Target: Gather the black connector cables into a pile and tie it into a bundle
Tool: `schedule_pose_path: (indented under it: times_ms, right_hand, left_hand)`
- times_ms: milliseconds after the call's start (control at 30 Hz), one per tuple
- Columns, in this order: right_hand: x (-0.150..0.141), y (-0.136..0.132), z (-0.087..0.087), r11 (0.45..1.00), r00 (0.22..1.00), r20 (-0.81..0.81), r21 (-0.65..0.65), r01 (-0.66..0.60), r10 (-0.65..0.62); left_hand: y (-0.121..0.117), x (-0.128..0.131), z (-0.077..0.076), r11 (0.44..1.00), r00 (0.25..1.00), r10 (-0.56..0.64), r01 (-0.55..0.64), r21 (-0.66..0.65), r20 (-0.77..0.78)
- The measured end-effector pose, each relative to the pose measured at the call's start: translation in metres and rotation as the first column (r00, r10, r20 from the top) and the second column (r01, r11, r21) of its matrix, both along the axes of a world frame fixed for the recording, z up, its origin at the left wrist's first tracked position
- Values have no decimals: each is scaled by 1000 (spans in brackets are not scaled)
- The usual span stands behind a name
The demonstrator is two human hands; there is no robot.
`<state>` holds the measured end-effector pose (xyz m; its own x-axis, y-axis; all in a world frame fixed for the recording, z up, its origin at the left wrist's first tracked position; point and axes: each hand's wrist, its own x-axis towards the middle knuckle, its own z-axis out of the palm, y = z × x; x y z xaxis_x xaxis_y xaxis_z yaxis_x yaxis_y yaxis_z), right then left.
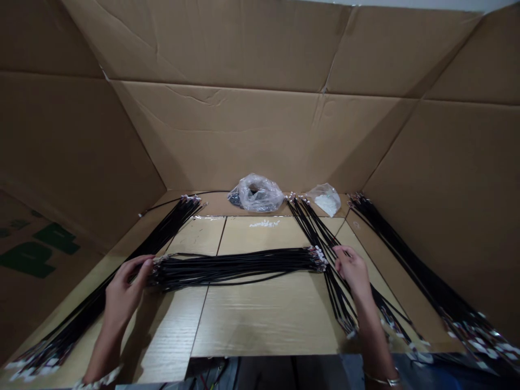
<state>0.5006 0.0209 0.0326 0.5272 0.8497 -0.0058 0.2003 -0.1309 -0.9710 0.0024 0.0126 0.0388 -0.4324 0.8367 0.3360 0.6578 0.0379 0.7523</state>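
A bundle of black cables lies crosswise in the middle of the table, with small white connectors at its right end. My left hand is closed at the left end of this bundle, thumb and fingers on the cable ends. Beyond the bundle's right end, my right hand is pinched over a second pile of black cables, which runs from the back toward the front edge. What sits between the right fingertips is hidden.
More black cables lie in a left pile and a right pile. Near the back wall are a clear plastic bag with a roll and a small bag of white pieces. Tall cardboard walls enclose the table.
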Motion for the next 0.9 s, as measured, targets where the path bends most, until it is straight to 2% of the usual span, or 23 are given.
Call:
schedule_pose_path:
  times_ms: [133,200,233,333,400,633,900]
  right_hand:
    - [37,7,-2,1000,986,166,17,-3,0]
    - [51,17,-4,997,958,278,-33,-65,72]
    - [54,23,-4,988,928,343,-90,-124,148]
    - [48,41,-6,896,726,537,-354,-268,430]
    - [36,53,-7,843,608,600,-476,-251,520]
    - [8,80,-7,812,489,680,-574,-109,546]
    - [4,74,4,799,432,693,-589,-124,578]
  left_hand:
    - [-11,5,-4,979,978,185,-192,73,93]
    - [-17,9,-9,958,954,258,-273,84,155]
    - [-20,10,-12,950,942,284,-302,78,180]
    - [-27,14,-17,938,923,323,-341,59,210]
    - [-30,16,-18,937,924,326,-344,61,202]
    - [-28,19,-19,940,934,333,-340,38,134]
    - [-26,18,-22,951,946,297,-305,50,129]
